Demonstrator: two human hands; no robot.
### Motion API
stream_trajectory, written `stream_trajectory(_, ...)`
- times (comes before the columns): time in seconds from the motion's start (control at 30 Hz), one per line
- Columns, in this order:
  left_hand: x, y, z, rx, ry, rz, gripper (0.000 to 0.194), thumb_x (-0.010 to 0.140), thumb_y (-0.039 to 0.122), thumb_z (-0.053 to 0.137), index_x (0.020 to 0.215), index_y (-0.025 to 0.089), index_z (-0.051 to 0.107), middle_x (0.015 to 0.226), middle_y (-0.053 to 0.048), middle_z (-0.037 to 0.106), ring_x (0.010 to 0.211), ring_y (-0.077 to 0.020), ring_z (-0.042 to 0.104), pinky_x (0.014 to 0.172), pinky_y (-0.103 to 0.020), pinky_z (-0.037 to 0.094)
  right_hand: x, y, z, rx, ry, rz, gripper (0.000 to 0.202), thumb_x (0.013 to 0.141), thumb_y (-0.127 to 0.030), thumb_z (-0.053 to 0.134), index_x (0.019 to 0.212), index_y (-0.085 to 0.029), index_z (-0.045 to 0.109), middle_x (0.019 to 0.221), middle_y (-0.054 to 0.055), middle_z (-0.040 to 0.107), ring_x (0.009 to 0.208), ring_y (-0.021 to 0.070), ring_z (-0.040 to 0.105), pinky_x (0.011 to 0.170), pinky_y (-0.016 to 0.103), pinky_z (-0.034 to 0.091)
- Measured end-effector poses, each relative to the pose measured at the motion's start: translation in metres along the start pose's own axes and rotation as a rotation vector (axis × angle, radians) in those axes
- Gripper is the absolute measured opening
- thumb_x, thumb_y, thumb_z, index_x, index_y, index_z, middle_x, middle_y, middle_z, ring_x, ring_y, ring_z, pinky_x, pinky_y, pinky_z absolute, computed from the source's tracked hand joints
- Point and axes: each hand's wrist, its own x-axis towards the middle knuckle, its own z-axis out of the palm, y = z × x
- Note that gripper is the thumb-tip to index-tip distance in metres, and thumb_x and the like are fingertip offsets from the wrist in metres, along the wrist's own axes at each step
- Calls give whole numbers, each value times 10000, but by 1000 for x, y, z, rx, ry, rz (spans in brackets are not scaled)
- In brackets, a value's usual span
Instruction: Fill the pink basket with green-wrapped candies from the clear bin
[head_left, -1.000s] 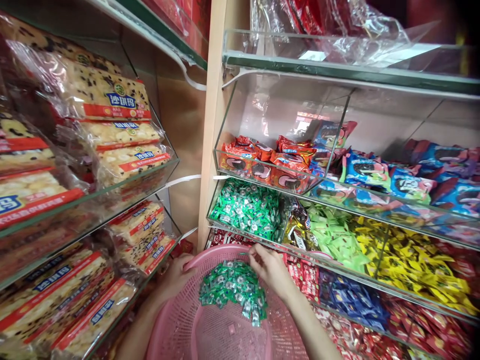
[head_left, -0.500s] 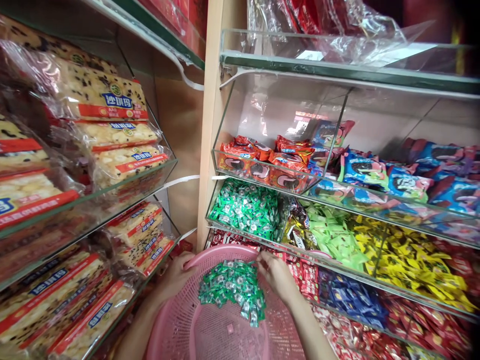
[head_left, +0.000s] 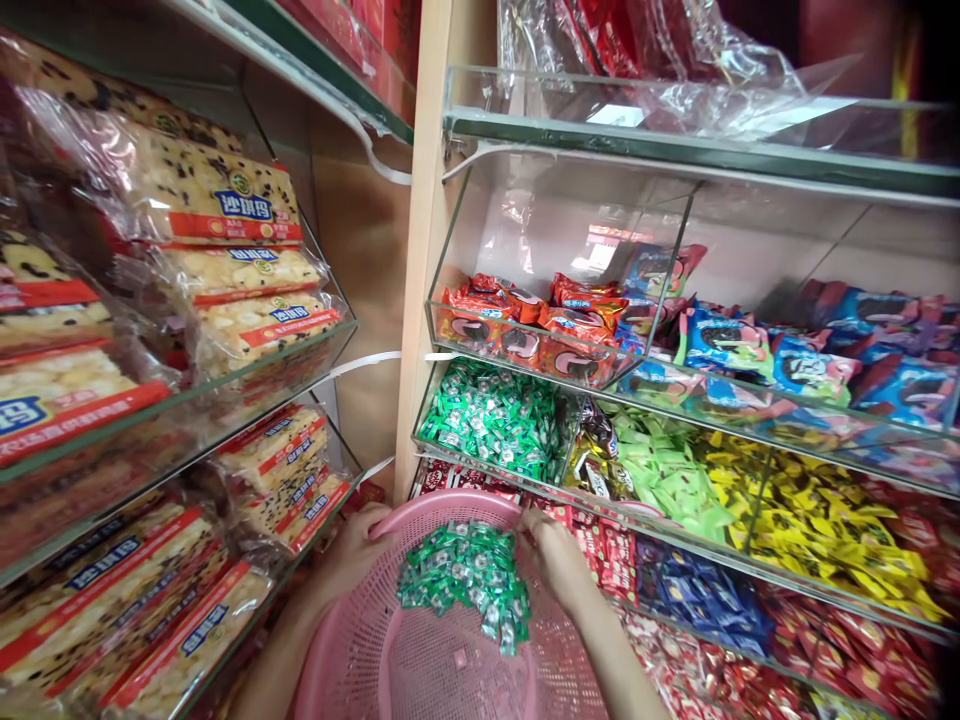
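Observation:
A pink plastic basket [head_left: 352, 630] with perforated walls is tilted toward me at the bottom centre. Green-wrapped candies [head_left: 469, 580] lie in a heap against its far side, along with one small pink piece [head_left: 460, 658]. My left hand [head_left: 367, 530] is closed over the left part of the rim, thumb on the inside. On the right, my right hand [head_left: 541, 540] grips the rim, its fingers curled and partly hidden. Just beyond the basket, a glass bin holds more of the same green candies [head_left: 499, 415].
Glass shelves at the left carry packaged sachima bars [head_left: 232, 200]. A wooden post [head_left: 424, 220] stands between the two shelf units. Right-hand bins hold red snack packs [head_left: 525, 310], blue packs [head_left: 727, 340], yellow candies [head_left: 817, 510] and dark blue candies [head_left: 697, 590].
The view has shifted very slightly. Both hands stay on the basket's rim, and the candies inside lie as before.

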Motion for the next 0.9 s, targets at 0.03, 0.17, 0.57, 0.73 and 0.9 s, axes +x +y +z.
stream_trajectory(0.03,0,1,0,-3,4,-1,121,680,237,576,654,143,648,799,-29,619,773,-197,571,724,-289,447,-1,0,1,-25,-1,-6,157,794,-106,365,757,-191,491,755,25,557,684,149,522,597,239,315)
stream_trajectory(0.17,0,5,-1,-4,16,-3,133,663,261,595,635,148,660,770,-23,627,751,-195,572,713,-287,449,-3,-5,1,-95,-14,-6,187,771,-71,353,795,-196,491,796,24,551,711,150,515,597,243,317)
stream_trajectory(0.57,0,5,1,37,-18,-9,153,692,262,554,702,145,652,766,-12,582,758,-194,558,708,-286,444,0,-25,5,-379,-40,57,274,778,-22,392,881,-203,571,906,68,623,855,191,567,667,273,387)
stream_trajectory(0.73,0,6,1,17,-15,-11,141,685,261,561,708,148,641,800,-19,597,781,-200,566,732,-295,450,-1,-24,15,-428,-29,68,283,806,-41,412,963,-189,596,988,94,622,952,240,553,735,311,417)
stream_trajectory(0.9,-1,9,0,22,-18,-8,139,692,258,562,693,149,649,759,-10,592,751,-190,569,691,-273,447,0,-29,13,-411,-32,82,314,815,-32,385,972,-175,616,1021,120,625,960,253,555,763,330,425)
